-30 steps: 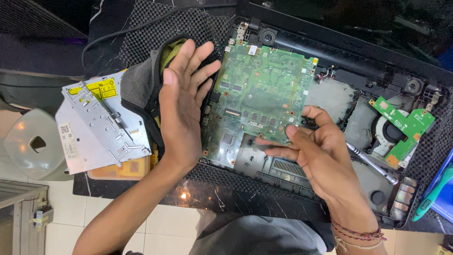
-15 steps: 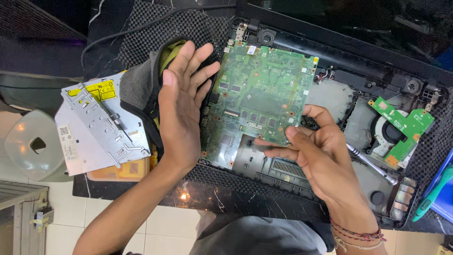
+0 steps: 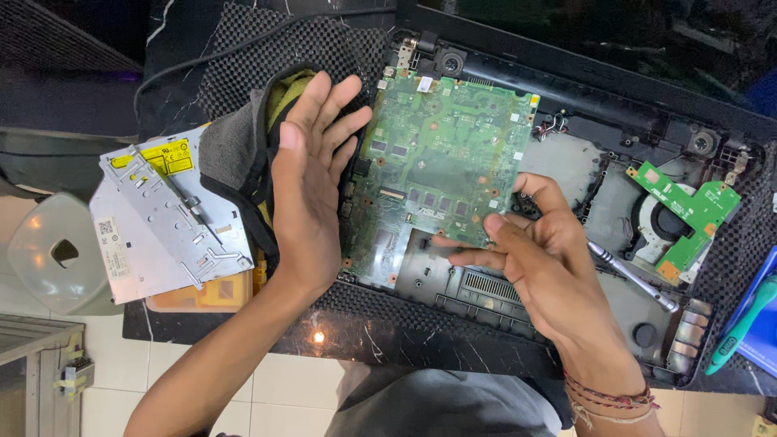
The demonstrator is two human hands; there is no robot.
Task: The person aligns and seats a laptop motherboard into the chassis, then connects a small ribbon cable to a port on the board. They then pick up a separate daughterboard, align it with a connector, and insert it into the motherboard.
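Observation:
A green laptop motherboard (image 3: 441,162) lies in an opened black laptop base (image 3: 583,97). My left hand (image 3: 312,182) is flat, fingers apart, with its edge against the board's left side; it holds nothing. My right hand (image 3: 538,259) pinches the board's lower right corner between thumb and fingers. A small green daughter board (image 3: 688,214) sits over the fan at the right end of the base. A screwdriver (image 3: 631,275) lies in the base beside my right hand.
A silver optical drive (image 3: 166,214) lies on the left, over an orange box (image 3: 202,293). A grey and yellow cloth (image 3: 251,137) is behind my left hand. A translucent plastic lid (image 3: 48,251) is far left. A teal-handled tool (image 3: 740,328) rests at the right edge.
My right hand has shifted slightly on the board's lower right corner. My left hand has stayed against the left side.

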